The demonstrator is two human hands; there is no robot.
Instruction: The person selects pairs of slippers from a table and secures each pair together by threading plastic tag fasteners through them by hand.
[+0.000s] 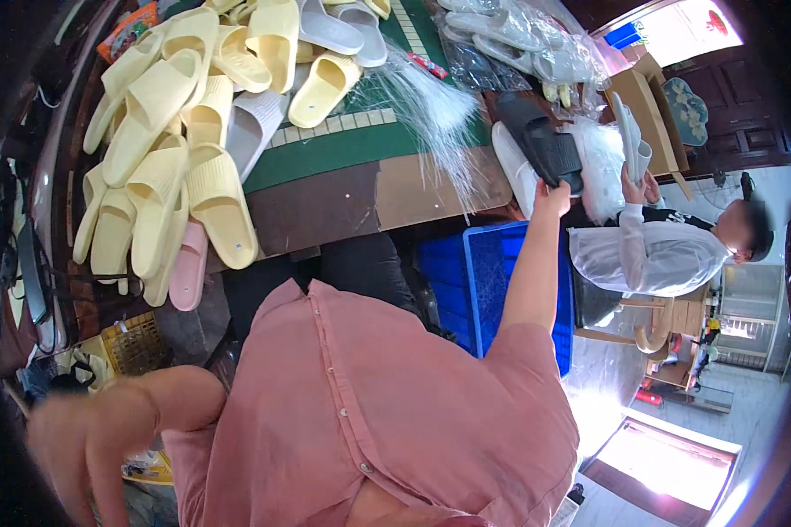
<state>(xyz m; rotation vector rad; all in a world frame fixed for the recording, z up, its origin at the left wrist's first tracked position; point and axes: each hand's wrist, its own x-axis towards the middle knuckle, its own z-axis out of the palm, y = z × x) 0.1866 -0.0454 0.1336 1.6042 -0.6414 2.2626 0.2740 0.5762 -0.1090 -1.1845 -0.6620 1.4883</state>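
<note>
My right hand (pixel 554 198) reaches out over the table's right part and is closed on the heel end of a black slipper (pixel 543 140). Just beside that lies a white slipper (pixel 511 167), partly covered by the black one. Down at the lower left, away from the table, is my left hand (pixel 79 448), blurred by motion. Its fingers look stretched out, and nothing shows in them. On the table's left side a large heap of pale yellow slippers (pixel 158 114) lies piled, with a grey slipper (pixel 257 127) and a pink slipper (pixel 188 268) among them.
Clear plastic film strips (pixel 435 105) spread over the green tabletop (pixel 325 154). Bagged grey slippers (pixel 518 39) lie at the far right. Below the table edge stands a blue crate (pixel 492 281). Another person (pixel 650 250) at the right holds a light grey slipper (pixel 629 140) near a cardboard box (pixel 650 105).
</note>
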